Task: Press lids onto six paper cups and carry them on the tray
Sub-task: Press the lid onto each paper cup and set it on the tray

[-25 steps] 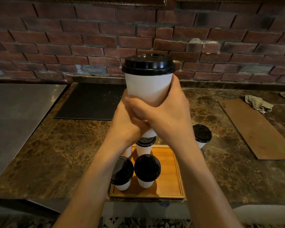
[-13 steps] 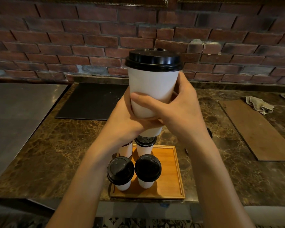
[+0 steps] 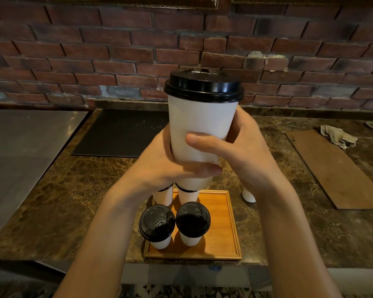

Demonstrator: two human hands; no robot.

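Note:
A white paper cup [image 3: 199,123] with a black lid [image 3: 204,86] is held upright, high above the counter. My left hand [image 3: 159,164] grips its lower part from the left. My right hand [image 3: 241,147] wraps it from the right, thumb across the front. Below, a wooden tray [image 3: 222,229] holds two lidded cups in front [image 3: 157,224] [image 3: 192,220] and two more behind [image 3: 163,195] [image 3: 187,195], mostly hidden by my hands. Another cup [image 3: 248,195] stands on the counter right of the tray, its top hidden by my right wrist.
The brown marble counter [image 3: 73,201] runs to a brick wall. A black mat [image 3: 121,132] lies at the back, a steel surface [image 3: 24,143] on the left. A wooden board [image 3: 336,168] and a crumpled cloth [image 3: 337,136] lie at the right.
The held cup has come closer to the camera and shifted slightly right. My right thumb now lies across the cup's front, above the left hand's fingers.

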